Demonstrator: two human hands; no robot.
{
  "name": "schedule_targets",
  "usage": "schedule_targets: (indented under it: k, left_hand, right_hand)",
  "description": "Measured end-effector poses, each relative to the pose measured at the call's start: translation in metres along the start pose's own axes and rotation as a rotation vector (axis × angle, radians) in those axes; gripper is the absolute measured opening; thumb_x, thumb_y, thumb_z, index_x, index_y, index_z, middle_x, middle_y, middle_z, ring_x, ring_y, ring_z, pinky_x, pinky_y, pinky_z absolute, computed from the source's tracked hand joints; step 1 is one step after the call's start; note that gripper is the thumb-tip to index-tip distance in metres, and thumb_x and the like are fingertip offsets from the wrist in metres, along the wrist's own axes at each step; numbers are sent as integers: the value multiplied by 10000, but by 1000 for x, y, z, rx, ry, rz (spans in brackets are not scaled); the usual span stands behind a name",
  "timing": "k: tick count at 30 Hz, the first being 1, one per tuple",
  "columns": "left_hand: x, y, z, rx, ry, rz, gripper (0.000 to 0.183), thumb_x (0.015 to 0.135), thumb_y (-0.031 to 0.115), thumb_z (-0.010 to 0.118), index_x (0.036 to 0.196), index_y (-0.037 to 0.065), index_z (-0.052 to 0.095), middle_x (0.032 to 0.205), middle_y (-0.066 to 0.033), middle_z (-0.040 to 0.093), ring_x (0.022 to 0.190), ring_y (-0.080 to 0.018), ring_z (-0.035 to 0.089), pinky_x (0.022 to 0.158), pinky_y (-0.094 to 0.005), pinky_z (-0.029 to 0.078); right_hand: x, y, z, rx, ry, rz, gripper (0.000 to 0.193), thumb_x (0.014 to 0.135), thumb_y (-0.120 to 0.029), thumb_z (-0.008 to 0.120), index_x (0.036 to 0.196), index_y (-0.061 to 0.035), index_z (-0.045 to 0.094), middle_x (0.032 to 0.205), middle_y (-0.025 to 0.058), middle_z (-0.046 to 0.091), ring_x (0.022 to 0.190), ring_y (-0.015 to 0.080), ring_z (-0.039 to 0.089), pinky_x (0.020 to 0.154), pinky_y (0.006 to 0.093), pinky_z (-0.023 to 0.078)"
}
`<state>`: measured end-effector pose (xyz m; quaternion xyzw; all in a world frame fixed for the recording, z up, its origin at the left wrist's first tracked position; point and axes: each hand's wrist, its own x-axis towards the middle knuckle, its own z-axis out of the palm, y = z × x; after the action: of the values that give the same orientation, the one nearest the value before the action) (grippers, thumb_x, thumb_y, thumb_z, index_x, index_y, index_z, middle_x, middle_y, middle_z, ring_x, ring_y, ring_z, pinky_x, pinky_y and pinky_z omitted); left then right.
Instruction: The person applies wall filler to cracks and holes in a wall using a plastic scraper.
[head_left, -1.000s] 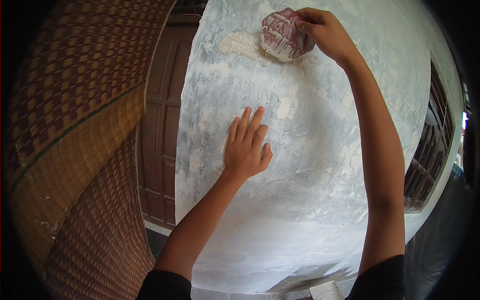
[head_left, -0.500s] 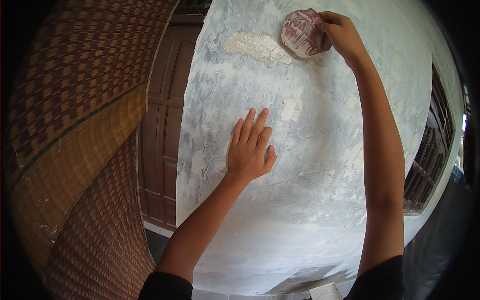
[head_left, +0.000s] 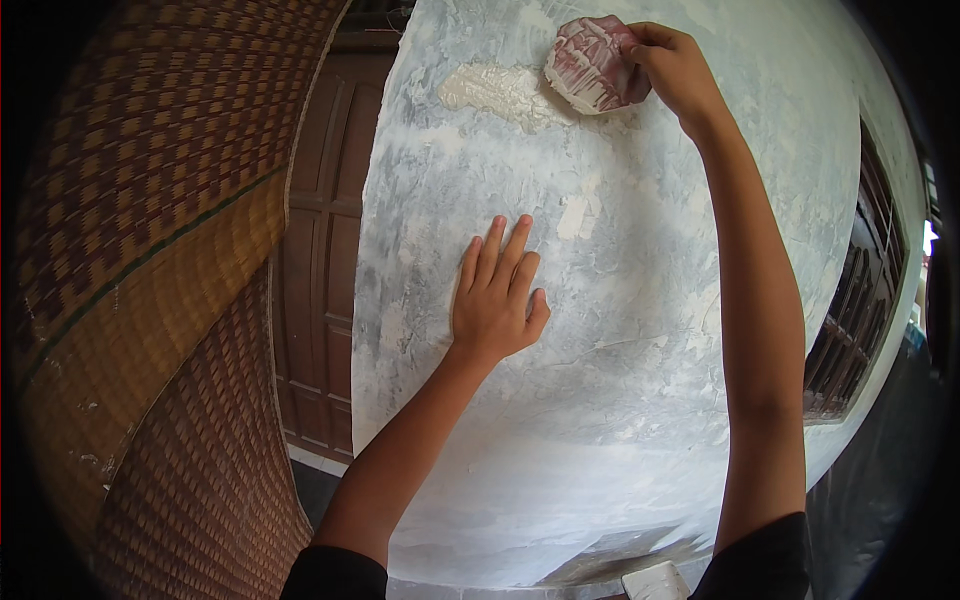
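Gripping a smeared reddish pad [head_left: 592,64], right hand [head_left: 672,68] meets rough mottled-grey plaster wall [head_left: 640,400].

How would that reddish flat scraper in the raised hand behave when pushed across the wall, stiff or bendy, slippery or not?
The reddish scraper looks thin and flat, so it probably flexes a little under the right hand. Pale paste smeared on it may make it slippery. The wet putty patch beside it on the grey wall suggests it glides rather than drags.

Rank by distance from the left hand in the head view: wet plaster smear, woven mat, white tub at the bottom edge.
From the left hand, flat on the wall:
1. Plaster smear, above it, beside the trowel pad in the right hand.
2. White tub, below to the right, at the frame's bottom edge.
3. Woven mat, far left.
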<state>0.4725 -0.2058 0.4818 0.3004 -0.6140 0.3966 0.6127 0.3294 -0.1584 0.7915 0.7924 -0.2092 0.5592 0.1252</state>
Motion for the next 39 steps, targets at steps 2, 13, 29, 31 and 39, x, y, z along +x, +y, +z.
schedule_targets:
  k: [2, 13, 29, 31, 39]
  left_hand:
    - [1, -1, -1, -3, -5, -10, 445, 808, 177, 599, 1224, 38, 523, 1543, -194, 396, 1440, -423, 330, 1160, -562, 243]
    - [2, 2, 0, 4, -4, -5, 460, 794, 169, 603, 1227, 37, 521, 1545, -194, 395, 1438, -426, 337, 1161, -564, 243]
    - [1, 2, 1, 16, -6, 0, 444, 808, 179, 585, 1224, 36, 525, 1540, -205, 398, 1441, -425, 331, 1162, -565, 236]
    - [2, 3, 3, 10, -4, 1, 445, 809, 178, 584, 1226, 37, 524, 1540, -204, 398, 1442, -425, 331, 1163, -564, 234]
    - [2, 1, 1, 17, -4, 3, 429, 816, 183, 577, 1217, 37, 535, 1542, -200, 400, 1442, -425, 331, 1165, -560, 234]
  right_hand:
    - [-4, -8, 15, -24, -120, 41, 265, 935, -106, 550, 1116, 46, 668, 833, 76, 696, 658, 141, 639, 737, 298, 501]
    - [1, 10, -15, 35, 140, 33, 289, 923, -115, 561, 1147, 25, 679, 889, 81, 698, 762, 139, 630, 738, 296, 508]
    - [14, 7, 9, -285, -94, -91, 312, 922, -144, 567, 1165, 16, 678, 913, 113, 717, 797, 204, 674, 754, 323, 535]
    - [18, 6, 2, -289, 88, -27, 318, 922, -140, 562, 1172, 20, 676, 928, 120, 720, 802, 203, 672, 757, 329, 534]
    - [22, 0, 11, -300, -74, -122, 309, 923, -143, 572, 1170, 5, 684, 850, 95, 702, 702, 172, 645, 674, 310, 518]
